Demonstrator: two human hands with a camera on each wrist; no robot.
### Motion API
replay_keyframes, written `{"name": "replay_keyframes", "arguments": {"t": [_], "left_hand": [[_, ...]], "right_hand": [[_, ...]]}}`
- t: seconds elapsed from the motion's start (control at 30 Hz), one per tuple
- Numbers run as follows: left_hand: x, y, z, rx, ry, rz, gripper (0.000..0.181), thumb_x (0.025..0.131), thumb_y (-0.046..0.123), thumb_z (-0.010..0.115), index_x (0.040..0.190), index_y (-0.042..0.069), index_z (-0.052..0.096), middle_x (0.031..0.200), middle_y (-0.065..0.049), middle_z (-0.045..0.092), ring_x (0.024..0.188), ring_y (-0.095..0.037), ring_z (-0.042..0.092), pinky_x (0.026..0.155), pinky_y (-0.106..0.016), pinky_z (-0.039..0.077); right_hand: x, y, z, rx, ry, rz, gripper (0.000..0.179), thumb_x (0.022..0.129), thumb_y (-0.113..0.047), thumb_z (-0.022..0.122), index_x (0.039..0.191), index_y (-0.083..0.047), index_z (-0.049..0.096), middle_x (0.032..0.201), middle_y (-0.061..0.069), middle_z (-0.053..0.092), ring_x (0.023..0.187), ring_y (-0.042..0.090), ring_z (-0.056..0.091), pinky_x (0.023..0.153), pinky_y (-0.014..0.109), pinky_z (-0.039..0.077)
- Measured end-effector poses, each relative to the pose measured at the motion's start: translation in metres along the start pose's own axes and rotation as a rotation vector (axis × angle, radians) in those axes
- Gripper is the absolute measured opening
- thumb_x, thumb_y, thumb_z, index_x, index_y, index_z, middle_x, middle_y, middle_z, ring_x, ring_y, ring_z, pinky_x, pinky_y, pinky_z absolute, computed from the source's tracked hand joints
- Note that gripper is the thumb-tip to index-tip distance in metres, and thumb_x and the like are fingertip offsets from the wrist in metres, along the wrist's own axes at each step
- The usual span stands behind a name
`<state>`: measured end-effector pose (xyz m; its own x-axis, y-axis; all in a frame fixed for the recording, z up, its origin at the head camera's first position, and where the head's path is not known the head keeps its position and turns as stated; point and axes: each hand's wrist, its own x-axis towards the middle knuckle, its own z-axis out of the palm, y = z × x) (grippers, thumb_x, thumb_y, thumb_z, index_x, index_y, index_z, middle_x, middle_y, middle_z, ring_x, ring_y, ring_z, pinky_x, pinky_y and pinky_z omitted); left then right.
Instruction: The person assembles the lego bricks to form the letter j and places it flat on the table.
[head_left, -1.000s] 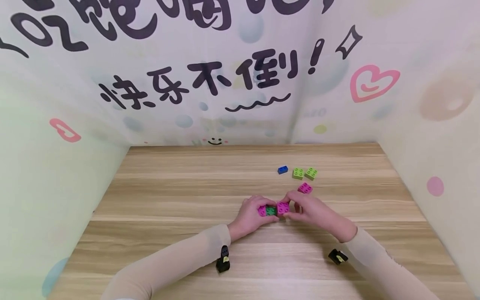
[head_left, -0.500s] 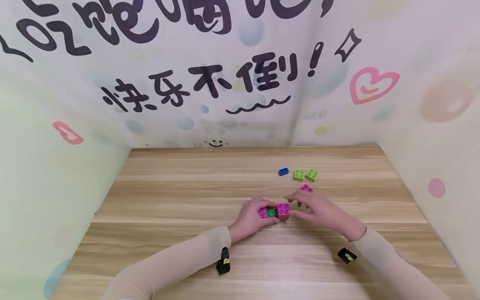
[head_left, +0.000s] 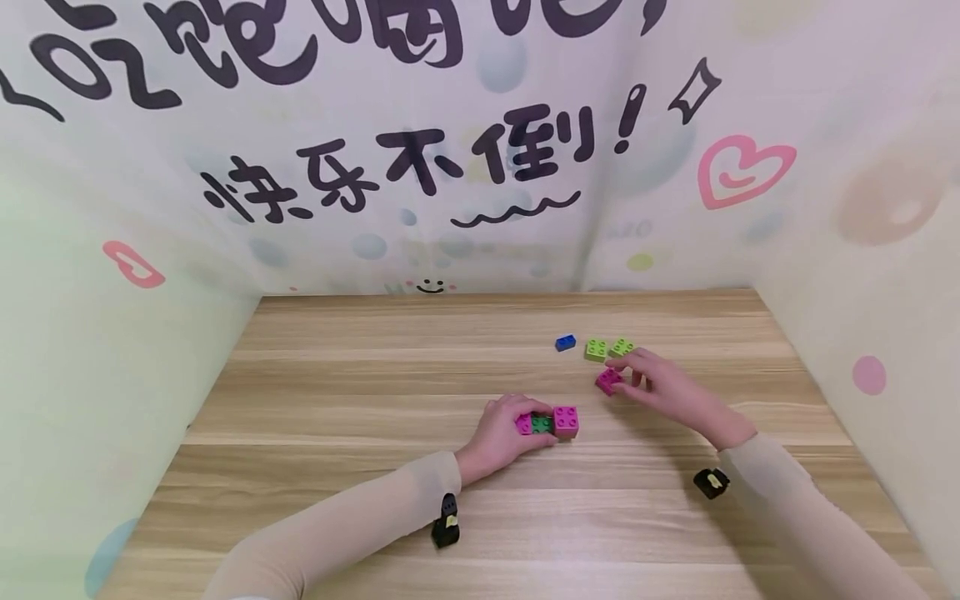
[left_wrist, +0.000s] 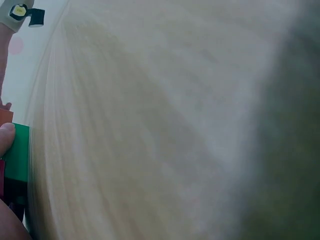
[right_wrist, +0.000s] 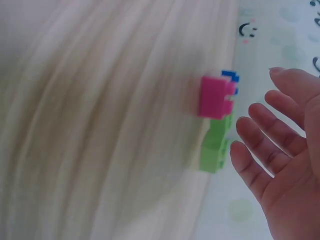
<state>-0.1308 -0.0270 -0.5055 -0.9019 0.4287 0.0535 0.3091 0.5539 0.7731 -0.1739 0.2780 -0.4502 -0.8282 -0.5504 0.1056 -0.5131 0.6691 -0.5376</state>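
Observation:
My left hand grips a row of toy building bricks on the table: a magenta brick and a green brick lie between thumb and fingers. A pink brick stands at the row's right end. In the left wrist view the thumb lies against the green brick, beside an orange face. My right hand reaches around a loose magenta brick. The right wrist view shows its fingers spread and relaxed, apart from that pink-looking brick.
Two lime green bricks lie just behind the loose magenta one, the right one partly covered by my right hand. A small blue brick sits to their left. Printed cloth walls enclose the wooden table.
My right hand has let go of the pink brick at the row's right end and moved back and right to the loose magenta brick. The left hand keeps its grip in place.

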Motion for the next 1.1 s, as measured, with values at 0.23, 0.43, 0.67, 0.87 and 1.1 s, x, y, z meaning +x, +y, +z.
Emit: {"name": "replay_keyframes", "arguments": {"t": [0.23,0.43,0.67,0.87,1.1], "left_hand": [[-0.002,0.001,-0.002,0.002,0.001,-0.005,0.043,0.087,0.036,0.086,0.126,0.020,0.075,0.124,0.004,0.072,0.121,-0.018,0.061,0.114,-0.048,0.035],[-0.002,0.000,-0.001,0.013,0.007,-0.004,0.044,0.087,0.036,0.086,0.126,0.021,0.075,0.124,0.004,0.072,0.119,-0.017,0.061,0.109,-0.045,0.037],[-0.002,-0.001,0.000,0.019,0.012,-0.001,0.044,0.086,0.037,0.087,0.125,0.021,0.075,0.124,0.004,0.072,0.119,-0.016,0.061,0.107,-0.042,0.038],[-0.001,0.000,-0.001,0.010,0.008,-0.002,0.044,0.087,0.036,0.086,0.126,0.020,0.075,0.125,0.004,0.072,0.121,-0.017,0.061,0.113,-0.047,0.035],[-0.002,0.000,-0.001,0.013,0.006,0.004,0.043,0.087,0.037,0.086,0.126,0.021,0.075,0.124,0.005,0.072,0.118,-0.015,0.061,0.108,-0.043,0.037]], "right_hand": [[0.005,0.013,0.006,-0.031,-0.056,0.016,0.044,0.095,-0.007,0.075,0.137,0.000,0.063,0.109,0.006,0.061,0.083,0.011,0.053,0.071,0.029,0.052],[0.009,0.023,0.013,-0.080,-0.092,0.024,0.050,0.096,-0.011,0.074,0.142,0.000,0.059,0.129,0.018,0.063,0.102,0.028,0.066,0.089,0.049,0.057],[0.012,0.029,0.017,-0.090,-0.107,0.028,0.048,0.096,-0.012,0.074,0.141,-0.001,0.061,0.114,0.007,0.064,0.088,0.014,0.057,0.078,0.037,0.053],[0.010,0.030,0.017,-0.075,-0.107,0.031,0.043,0.096,-0.011,0.075,0.137,-0.003,0.064,0.100,-0.003,0.061,0.081,0.010,0.052,0.072,0.030,0.050],[0.006,0.028,0.020,-0.048,-0.082,0.070,0.033,0.096,-0.017,0.077,0.126,-0.009,0.069,0.106,-0.001,0.068,0.088,0.011,0.060,0.080,0.037,0.055]]}}
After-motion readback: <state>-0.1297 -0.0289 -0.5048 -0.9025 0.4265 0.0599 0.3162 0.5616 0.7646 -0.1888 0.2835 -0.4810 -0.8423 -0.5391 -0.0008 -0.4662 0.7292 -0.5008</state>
